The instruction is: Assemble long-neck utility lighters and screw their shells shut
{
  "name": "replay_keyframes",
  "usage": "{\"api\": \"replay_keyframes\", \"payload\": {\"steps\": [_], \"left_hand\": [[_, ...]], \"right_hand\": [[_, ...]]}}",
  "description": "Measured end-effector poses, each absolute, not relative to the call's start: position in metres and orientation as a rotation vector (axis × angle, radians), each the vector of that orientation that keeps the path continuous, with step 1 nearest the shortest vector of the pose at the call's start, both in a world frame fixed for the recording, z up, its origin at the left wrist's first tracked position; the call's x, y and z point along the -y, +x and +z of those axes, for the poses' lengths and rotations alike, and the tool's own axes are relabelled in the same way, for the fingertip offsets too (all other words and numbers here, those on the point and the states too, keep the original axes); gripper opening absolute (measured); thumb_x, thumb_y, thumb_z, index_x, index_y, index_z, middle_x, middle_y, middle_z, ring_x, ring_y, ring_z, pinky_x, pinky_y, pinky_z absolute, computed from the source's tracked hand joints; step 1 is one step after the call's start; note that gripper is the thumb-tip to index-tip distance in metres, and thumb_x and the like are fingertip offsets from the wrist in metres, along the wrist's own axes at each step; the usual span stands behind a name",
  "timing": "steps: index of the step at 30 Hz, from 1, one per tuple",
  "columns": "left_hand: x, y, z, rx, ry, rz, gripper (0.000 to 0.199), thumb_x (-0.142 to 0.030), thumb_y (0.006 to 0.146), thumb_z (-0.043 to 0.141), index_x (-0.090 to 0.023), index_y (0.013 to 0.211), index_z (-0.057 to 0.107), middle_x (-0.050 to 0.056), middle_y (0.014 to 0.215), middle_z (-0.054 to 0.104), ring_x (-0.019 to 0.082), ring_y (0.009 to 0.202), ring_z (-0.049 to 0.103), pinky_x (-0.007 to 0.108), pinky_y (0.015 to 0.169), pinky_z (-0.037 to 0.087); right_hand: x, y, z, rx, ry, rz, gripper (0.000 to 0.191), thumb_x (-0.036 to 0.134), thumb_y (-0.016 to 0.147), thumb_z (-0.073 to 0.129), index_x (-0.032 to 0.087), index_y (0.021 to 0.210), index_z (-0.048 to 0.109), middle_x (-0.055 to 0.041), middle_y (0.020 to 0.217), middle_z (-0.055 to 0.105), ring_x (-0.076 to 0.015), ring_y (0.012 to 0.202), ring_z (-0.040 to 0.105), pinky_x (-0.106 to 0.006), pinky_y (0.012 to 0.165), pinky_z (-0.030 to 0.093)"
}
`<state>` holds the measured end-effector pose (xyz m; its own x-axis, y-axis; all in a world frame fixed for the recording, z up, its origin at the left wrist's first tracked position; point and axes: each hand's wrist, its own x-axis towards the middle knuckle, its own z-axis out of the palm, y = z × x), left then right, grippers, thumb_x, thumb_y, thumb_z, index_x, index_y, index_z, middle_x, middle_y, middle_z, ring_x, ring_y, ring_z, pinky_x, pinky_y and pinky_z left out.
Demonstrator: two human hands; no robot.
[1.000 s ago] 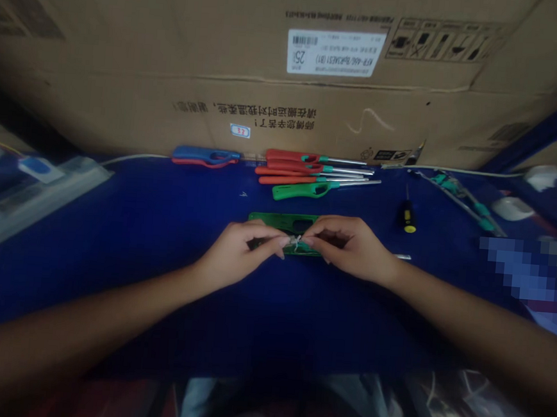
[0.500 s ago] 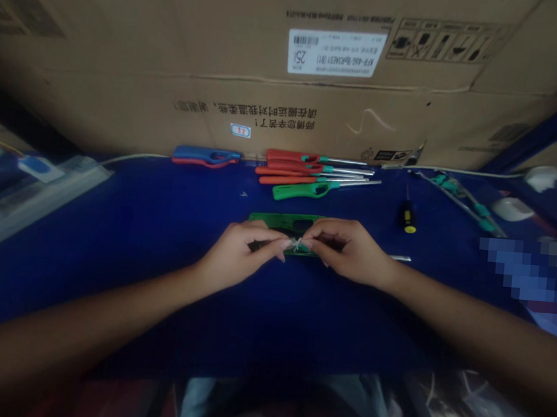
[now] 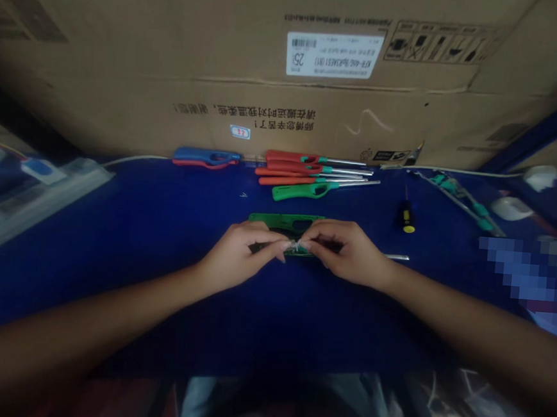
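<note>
Though indistinct, a pale part (image 3: pixel 295 245) half hidden in the pinch of left hand (image 3: pixel 236 251) and right hand (image 3: pixel 354 254).

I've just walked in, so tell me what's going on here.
A person's left hand and right hand pinch a small pale piece, its details too small to make out, over a green casing on the blue tabletop. Beyond lie red-handled lighters and a green-handled lighter; a black-and-yellow screwdriver rests to the right.
</note>
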<state>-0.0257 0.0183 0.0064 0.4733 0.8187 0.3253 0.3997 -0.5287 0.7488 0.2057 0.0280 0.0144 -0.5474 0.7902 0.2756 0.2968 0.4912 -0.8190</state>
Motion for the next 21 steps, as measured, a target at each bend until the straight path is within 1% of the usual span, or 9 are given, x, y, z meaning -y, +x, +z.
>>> {"api": "replay_keyframes", "payload": {"steps": [4, 7, 12, 17, 21], "left_hand": [[-0.0186, -0.0258, 0.0087, -1.025, 2.071, 0.922, 0.023, -0.029, 0.095, 0.062, -0.022, 0.079, 0.078, 0.001, 0.079, 0.076, 0.016, 0.077, 0.068, 0.028, 0.078, 0.051], [-0.0187, -0.0258, 0.0101, -1.044, 2.059, 0.932, 0.022, -0.028, 0.094, 0.064, -0.022, 0.078, 0.078, 0.000, 0.079, 0.076, 0.016, 0.077, 0.069, 0.028, 0.078, 0.051], [-0.0175, -0.0254, 0.0095, -1.047, 2.063, 0.930, 0.022, -0.027, 0.094, 0.064, -0.022, 0.078, 0.077, 0.000, 0.079, 0.076, 0.015, 0.078, 0.069, 0.028, 0.080, 0.051], [-0.0168, -0.0255, 0.0091, -1.043, 2.092, 0.909, 0.026, -0.029, 0.096, 0.062, -0.022, 0.076, 0.077, 0.001, 0.078, 0.075, 0.016, 0.076, 0.068, 0.028, 0.078, 0.051], [-0.0170, -0.0253, 0.0093, -1.044, 2.096, 0.913, 0.025, -0.028, 0.096, 0.062, -0.022, 0.076, 0.077, 0.000, 0.077, 0.075, 0.015, 0.075, 0.068, 0.027, 0.078, 0.050]], "right_hand": [[-0.0289, 0.2063, 0.0165, 1.939, -0.904, 1.206, 0.026, 0.040, 0.090, 0.067, 0.015, 0.088, 0.068, 0.0021, 0.063, 0.057, -0.0073, 0.049, 0.048, -0.022, 0.046, 0.038], [-0.0304, 0.2073, 0.0163, 1.865, -0.897, 1.314, 0.028, 0.042, 0.088, 0.069, 0.014, 0.087, 0.066, 0.0050, 0.056, 0.053, -0.0068, 0.045, 0.046, -0.022, 0.043, 0.036], [-0.0316, 0.2074, 0.0130, 1.919, -0.884, 1.190, 0.026, 0.040, 0.089, 0.069, 0.014, 0.086, 0.067, 0.0025, 0.063, 0.055, -0.0073, 0.053, 0.046, -0.023, 0.049, 0.037], [-0.0289, 0.2055, 0.0134, 1.969, -0.913, 1.092, 0.026, 0.040, 0.090, 0.066, 0.015, 0.086, 0.068, 0.0004, 0.068, 0.058, -0.0077, 0.053, 0.047, -0.023, 0.049, 0.038], [-0.0269, 0.2043, 0.0139, 1.990, -0.919, 1.054, 0.026, 0.041, 0.091, 0.065, 0.015, 0.086, 0.068, -0.0003, 0.067, 0.059, -0.0091, 0.054, 0.050, -0.024, 0.050, 0.041]]}}
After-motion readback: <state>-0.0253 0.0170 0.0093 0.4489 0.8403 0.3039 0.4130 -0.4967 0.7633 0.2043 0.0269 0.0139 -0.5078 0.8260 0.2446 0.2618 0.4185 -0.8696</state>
